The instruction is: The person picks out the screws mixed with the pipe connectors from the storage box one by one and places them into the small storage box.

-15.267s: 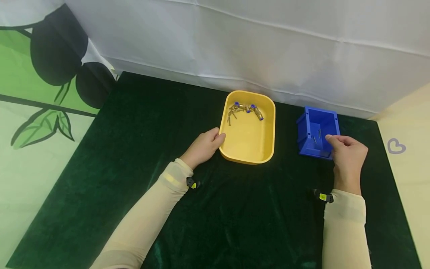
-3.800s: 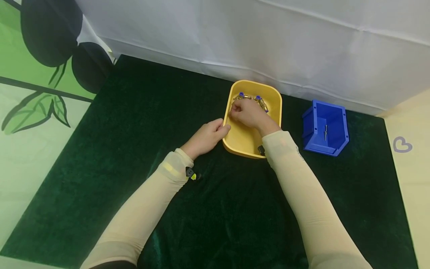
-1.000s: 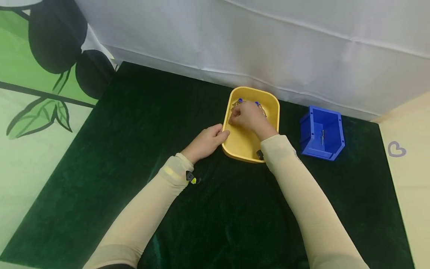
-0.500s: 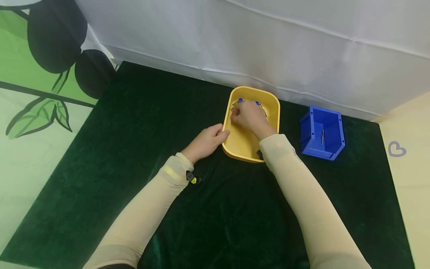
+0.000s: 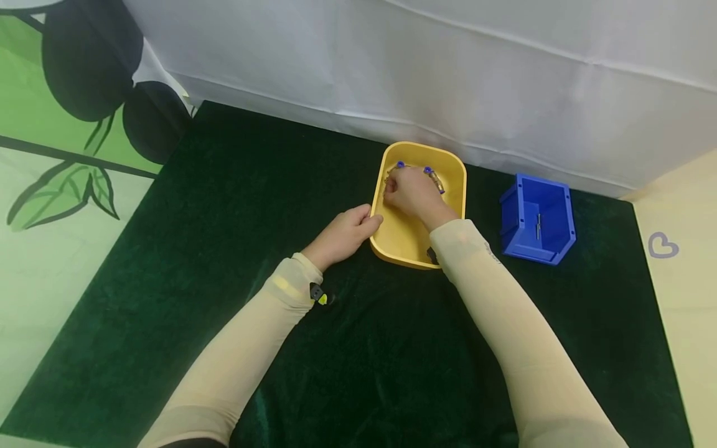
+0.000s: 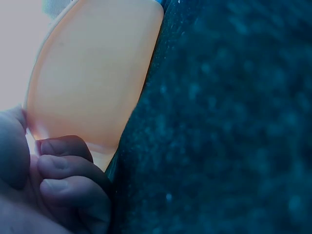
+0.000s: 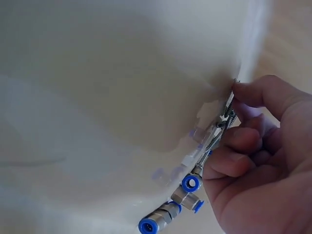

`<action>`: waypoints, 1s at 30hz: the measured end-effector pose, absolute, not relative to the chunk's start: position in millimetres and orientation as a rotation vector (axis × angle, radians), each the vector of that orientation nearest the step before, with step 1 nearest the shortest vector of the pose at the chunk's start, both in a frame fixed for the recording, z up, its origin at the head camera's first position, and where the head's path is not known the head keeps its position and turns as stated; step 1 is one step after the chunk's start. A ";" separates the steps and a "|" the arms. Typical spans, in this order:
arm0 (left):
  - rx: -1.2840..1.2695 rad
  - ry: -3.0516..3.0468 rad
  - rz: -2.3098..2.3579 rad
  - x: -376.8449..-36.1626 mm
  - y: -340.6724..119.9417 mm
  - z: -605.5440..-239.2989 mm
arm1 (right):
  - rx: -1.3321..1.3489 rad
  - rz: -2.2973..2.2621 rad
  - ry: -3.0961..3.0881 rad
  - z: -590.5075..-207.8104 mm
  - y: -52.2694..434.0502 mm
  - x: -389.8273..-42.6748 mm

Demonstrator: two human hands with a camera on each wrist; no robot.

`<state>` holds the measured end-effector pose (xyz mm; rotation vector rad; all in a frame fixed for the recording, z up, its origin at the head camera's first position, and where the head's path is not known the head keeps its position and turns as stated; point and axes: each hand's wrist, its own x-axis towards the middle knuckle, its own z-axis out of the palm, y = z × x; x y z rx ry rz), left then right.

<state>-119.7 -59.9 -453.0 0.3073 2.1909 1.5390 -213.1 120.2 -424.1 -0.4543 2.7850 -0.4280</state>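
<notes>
My left hand (image 5: 343, 235) grips the near left wall of a yellow plastic tub (image 5: 402, 235), thumb over the rim and fingers curled against the outside in the left wrist view. Down inside the tub is my right hand (image 5: 416, 191). In the right wrist view its thumb and forefinger pinch a thin threaded screw (image 7: 228, 101) by the upper end, with more screws (image 7: 208, 145) behind the fingers. Brass push-in fittings (image 7: 184, 197) with blue collars lie on the tub floor just beyond. The hand hides part of this pile in the head view.
To the right of the tub stands an open-fronted blue bin (image 5: 553, 219) with thin screws (image 5: 539, 228) on its floor. Dark green cloth (image 5: 370, 348) covers the table. A white curtain (image 5: 426, 74) hangs along the back edge.
About fifteen seconds ago my right hand was at the blue bin; now it is inside the yellow tub. Over the last second it barely shifts. My left hand keeps its grip throughout.
</notes>
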 end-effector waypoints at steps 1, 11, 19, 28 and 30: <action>0.306 2.194 1.541 -119.7 -59.7 -453.4 | -0.457 -0.432 2.789 -424.2 120.3 -213.6; 0.297 2.194 1.547 -121.0 -52.4 -459.0 | -0.418 -0.701 2.802 -412.0 132.3 -208.6; 0.290 2.189 1.535 -122.0 -52.1 -460.6 | -0.288 -0.937 2.740 -396.6 144.9 -202.0; 0.277 2.199 1.513 -122.0 -51.6 -460.0 | -0.228 -1.109 2.779 -362.3 160.3 -195.0; 0.275 2.198 1.513 -122.0 -52.0 -459.3 | -0.203 -1.117 2.783 -355.2 163.7 -192.7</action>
